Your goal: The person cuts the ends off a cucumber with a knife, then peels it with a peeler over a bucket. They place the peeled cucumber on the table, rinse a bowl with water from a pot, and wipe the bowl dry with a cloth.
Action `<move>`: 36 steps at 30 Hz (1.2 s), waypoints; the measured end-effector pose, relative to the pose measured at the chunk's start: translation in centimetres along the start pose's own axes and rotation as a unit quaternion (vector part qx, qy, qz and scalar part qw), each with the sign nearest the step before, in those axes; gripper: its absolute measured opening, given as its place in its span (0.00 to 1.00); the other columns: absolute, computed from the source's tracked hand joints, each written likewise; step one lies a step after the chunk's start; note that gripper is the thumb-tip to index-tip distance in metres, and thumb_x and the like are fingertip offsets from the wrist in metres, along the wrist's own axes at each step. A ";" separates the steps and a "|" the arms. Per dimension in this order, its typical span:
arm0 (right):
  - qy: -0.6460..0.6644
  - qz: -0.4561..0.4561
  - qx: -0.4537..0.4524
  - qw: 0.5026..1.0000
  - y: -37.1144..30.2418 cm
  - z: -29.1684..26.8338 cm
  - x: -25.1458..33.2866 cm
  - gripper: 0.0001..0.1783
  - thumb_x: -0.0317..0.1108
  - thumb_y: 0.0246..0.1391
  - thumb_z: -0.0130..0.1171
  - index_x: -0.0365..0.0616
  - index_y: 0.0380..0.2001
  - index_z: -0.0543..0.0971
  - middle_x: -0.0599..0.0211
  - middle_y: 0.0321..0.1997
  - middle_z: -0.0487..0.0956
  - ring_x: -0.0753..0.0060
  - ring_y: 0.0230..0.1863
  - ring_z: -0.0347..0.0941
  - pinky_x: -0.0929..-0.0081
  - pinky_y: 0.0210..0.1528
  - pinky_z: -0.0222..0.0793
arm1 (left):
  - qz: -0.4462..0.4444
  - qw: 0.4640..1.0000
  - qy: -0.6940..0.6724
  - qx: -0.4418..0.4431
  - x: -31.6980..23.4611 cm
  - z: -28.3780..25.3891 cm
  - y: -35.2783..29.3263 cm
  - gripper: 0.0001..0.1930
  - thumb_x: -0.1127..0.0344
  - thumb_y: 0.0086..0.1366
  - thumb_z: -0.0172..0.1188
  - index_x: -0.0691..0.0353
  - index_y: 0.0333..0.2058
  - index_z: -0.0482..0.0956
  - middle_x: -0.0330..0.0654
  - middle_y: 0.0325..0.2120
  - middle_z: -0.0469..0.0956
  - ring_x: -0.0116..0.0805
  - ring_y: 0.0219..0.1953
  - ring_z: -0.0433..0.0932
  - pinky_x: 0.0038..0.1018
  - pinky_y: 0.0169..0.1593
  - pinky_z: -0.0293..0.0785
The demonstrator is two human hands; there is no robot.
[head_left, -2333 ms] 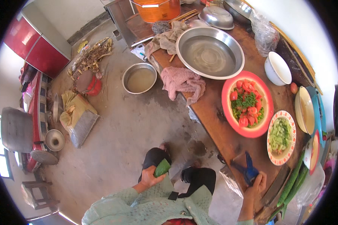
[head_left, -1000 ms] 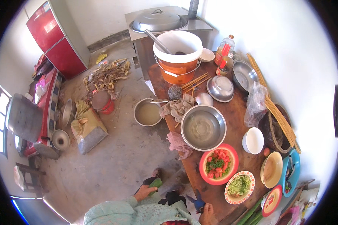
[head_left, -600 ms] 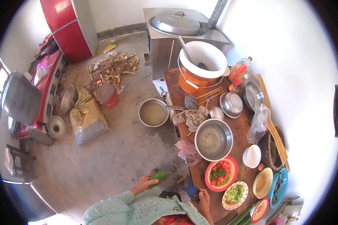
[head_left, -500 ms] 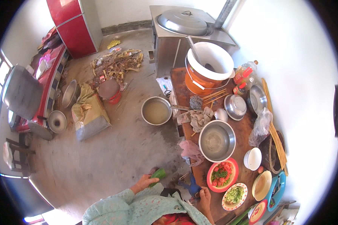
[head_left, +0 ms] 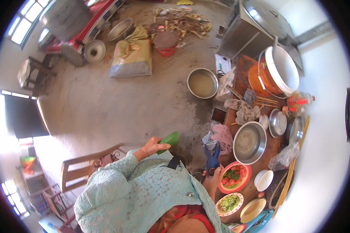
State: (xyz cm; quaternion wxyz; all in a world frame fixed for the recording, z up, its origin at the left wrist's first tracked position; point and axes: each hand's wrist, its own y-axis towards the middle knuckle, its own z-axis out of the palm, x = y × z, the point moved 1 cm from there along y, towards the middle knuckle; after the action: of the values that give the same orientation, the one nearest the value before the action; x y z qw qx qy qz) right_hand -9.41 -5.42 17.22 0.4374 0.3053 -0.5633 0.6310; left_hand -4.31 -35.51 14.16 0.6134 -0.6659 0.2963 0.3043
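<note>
My left hand (head_left: 151, 149) is closed round a thick green piece of vegetable (head_left: 170, 142), held out in front of my body over the floor. Its exact kind I cannot make out. At the table's left edge, my right hand (head_left: 212, 181) grips a blue tool (head_left: 212, 158) whose working end is not clear. Nearest to that hand are a red-rimmed plate (head_left: 248, 179) of chopped tomato and greens, and a patterned plate (head_left: 219, 208) of chopped green vegetable. A pink plastic bag (head_left: 223, 136) hangs just beyond the blue tool.
Along the wooden table (head_left: 237, 112) stand a metal basin (head_left: 249, 143) with liquid, a white bowl (head_left: 263, 180) and an orange bucket (head_left: 259, 77). On the floor are another basin (head_left: 202, 83), a sack (head_left: 132, 60) and kindling (head_left: 182, 21). A wooden chair (head_left: 79, 165) is at my left.
The view has turned, so the room appears shifted and the chair at my left has come into sight. Both hands keep hold of the green vegetable and the blue tool.
</note>
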 end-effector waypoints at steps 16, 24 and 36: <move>-0.073 -0.004 0.081 0.994 3.7 5.0 0.4 0.19 0.48 0.59 0.46 0.45 0.43 0.65 0.64 0.30 0.72 0.72 0.20 0.68 0.78 0.19 0.65 | 0.016 0.961 -0.249 -0.118 -0.4 -3.1 -6.7 0.22 0.48 0.47 0.61 0.64 0.30 0.79 0.31 0.17 0.69 0.19 0.18 0.63 0.20 0.20 0.56; -0.122 -0.043 0.304 0.944 8.0 21.8 2.5 0.23 0.52 0.59 0.44 0.46 0.49 0.62 0.60 0.30 0.73 0.72 0.18 0.68 0.80 0.16 0.63 | 0.081 0.929 -0.324 -0.157 4.0 -10.3 -3.5 0.22 0.51 0.49 0.63 0.67 0.32 0.78 0.31 0.20 0.71 0.19 0.22 0.66 0.19 0.25 0.61; -0.030 0.092 0.376 0.921 10.6 40.7 2.7 0.27 0.53 0.52 0.55 0.45 0.47 0.66 0.59 0.41 0.73 0.71 0.31 0.69 0.79 0.31 0.66 | 0.081 0.863 -0.411 -0.283 3.8 -22.4 -3.3 0.24 0.50 0.49 0.62 0.70 0.31 0.78 0.35 0.21 0.72 0.22 0.24 0.67 0.22 0.29 0.64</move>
State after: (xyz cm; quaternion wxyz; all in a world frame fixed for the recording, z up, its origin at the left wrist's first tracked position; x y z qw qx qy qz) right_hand -24.44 -44.43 22.18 0.2133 0.4133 -0.3229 0.8243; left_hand 1.59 -57.73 14.70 0.4376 -0.5994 -0.0287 0.6696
